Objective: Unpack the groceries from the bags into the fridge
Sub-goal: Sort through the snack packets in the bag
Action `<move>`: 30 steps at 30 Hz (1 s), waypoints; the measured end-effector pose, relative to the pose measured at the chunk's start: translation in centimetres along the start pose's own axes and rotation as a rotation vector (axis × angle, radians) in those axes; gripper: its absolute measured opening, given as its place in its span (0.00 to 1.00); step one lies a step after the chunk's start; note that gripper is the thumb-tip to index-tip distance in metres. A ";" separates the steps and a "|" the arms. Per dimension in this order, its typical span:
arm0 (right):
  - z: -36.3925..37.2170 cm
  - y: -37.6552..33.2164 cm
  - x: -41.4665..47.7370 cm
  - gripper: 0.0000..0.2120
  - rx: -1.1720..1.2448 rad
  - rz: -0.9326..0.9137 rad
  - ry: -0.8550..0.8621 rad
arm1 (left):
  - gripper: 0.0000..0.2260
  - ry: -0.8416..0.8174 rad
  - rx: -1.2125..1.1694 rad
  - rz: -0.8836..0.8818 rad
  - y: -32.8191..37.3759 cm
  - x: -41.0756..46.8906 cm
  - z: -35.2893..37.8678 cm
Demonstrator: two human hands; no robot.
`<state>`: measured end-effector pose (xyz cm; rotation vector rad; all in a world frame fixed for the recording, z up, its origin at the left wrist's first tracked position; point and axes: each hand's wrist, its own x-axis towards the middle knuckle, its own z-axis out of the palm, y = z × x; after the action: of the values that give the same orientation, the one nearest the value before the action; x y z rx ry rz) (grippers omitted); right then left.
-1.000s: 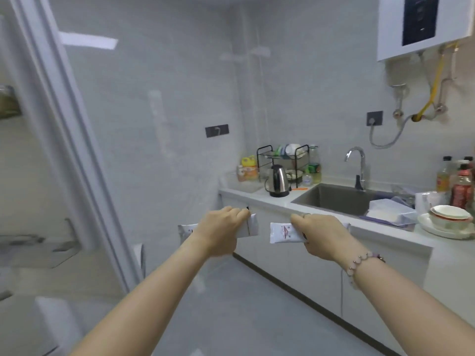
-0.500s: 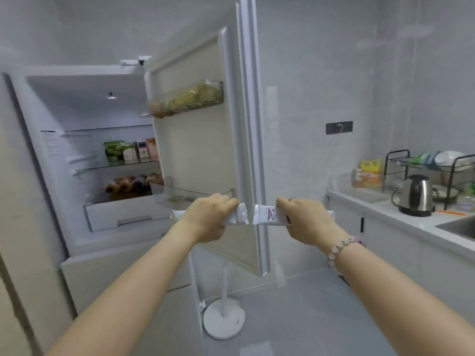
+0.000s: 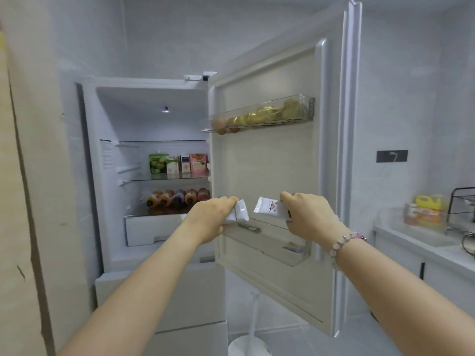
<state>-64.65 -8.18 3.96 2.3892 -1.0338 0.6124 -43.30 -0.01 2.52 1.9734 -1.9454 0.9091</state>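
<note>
While both hands are clamped on smooth white packets, a drop looks like the main risk. The left hand grips its packet near one end, so most of it is hidden in the fist. The right hand grips a second packet, printed in red, whose free end sticks out toward the left. The hands are held apart in the air, just in front of the lower door bin of the open fridge, and neither packet is inside it yet. If that bin is the target, I judge its clear front lip could catch a packet end and tip it to the floor, since neither hand is free to steady anything. A flat packet might also slump over once it is in the bin.

Counted: two hands. There is one packet in the right; two white ends show in the left, so I cannot tell whether that is one folded packet or two. On the middle shelf stand four cartons. On the shelf below, five bottles lie side by side above one white drawer. The upper door rack holds brown eggs and gold-wrapped lumps, too blurred to count. No bags are in view. One yellow jug stands on the desk at the right
</note>
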 end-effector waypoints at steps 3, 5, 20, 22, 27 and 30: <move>0.3 -0.1 2.7 0.09 0.027 0.039 -0.007 | 0.26 -0.006 -0.001 0.040 -1.4 1.9 0.9; 1.0 -0.1 4.5 0.08 0.023 0.051 -0.031 | 0.26 0.020 0.002 0.058 -2.3 3.5 1.5; 8.8 -0.7 15.3 0.06 0.110 0.051 -0.542 | 0.24 -0.099 0.013 0.019 -7.3 17.0 7.5; 9.7 -0.9 15.8 0.12 0.152 0.064 -0.619 | 0.25 -0.203 0.068 0.065 -7.1 17.9 9.2; 10.7 -2.0 17.4 0.16 0.084 0.093 -0.835 | 0.27 -0.472 -0.020 0.152 -6.9 18.6 12.3; 11.0 -3.0 17.2 0.23 0.057 0.095 -0.928 | 0.30 -0.407 -0.091 0.232 -6.6 19.3 12.7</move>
<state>-49.37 -22.06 4.23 2.7090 -1.4813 -0.5300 -34.96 -22.35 5.22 2.0322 -2.4274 0.4748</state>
